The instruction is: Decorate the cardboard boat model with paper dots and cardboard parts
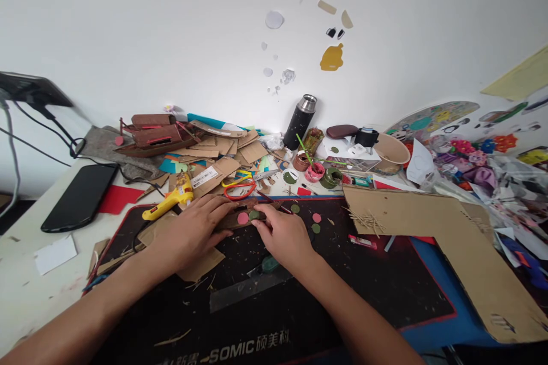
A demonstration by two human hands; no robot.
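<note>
In the head view, a brown-painted cardboard strip (233, 221) lies on the dark desk mat, with a pink disc (243, 218) on its front face. My left hand (192, 231) grips the strip's left end, fingers behind and thumb in front. Beside the pink disc, my right hand (286, 235) pinches a green disc (255, 215) against the strip. Loose green discs (295, 209) and another pink disc (317, 217) lie to the right of that hand. Near my left hand rests a yellow glue gun (171, 199), and behind it are orange-handled scissors (240, 188).
A brown model boat (158, 136) and cardboard scraps (216, 145) crowd the back left. Paint jars (314, 171) and a black thermos (299, 122) stand behind the mat. A large cardboard piece (406, 214) covers the right side. A utility knife (269, 264) lies near my right wrist.
</note>
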